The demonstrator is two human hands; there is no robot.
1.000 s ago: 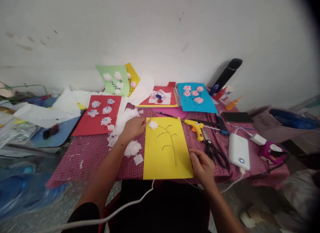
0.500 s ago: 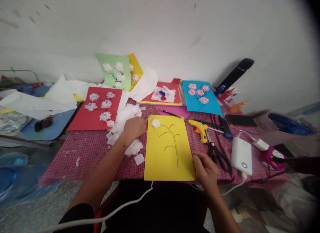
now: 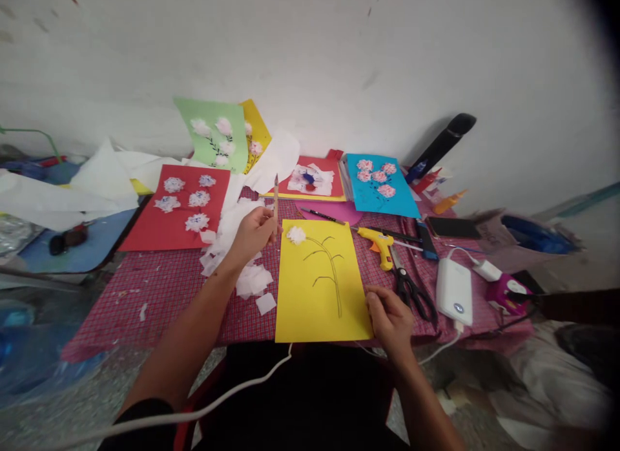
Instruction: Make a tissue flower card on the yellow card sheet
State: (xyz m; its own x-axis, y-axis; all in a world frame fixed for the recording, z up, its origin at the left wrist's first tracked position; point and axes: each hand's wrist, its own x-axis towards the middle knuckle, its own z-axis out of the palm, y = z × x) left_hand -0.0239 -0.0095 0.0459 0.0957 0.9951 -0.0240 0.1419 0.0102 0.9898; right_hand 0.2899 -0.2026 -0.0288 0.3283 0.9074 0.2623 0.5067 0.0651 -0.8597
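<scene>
My left hand is closed round a thin pale pencil, held upright with its pointed end up. It hovers over a heap of white tissue paper squares. In front of me lies a yellow paper sheet with a drawn stem and curved branches. A fluffy white tissue flower sits at its upper left. My right hand has its fingers curled, thumb and forefinger pinching the sheet's right edge.
Right of the sheet lie a yellow glue gun, black scissors and a white power bank. Behind are red, green and blue flower cards. A white cable crosses my lap.
My left hand has turned and raised the pencil upright beside the tissue flower. The right hand stays at the sheet's edge. The whole view has shifted slightly.
</scene>
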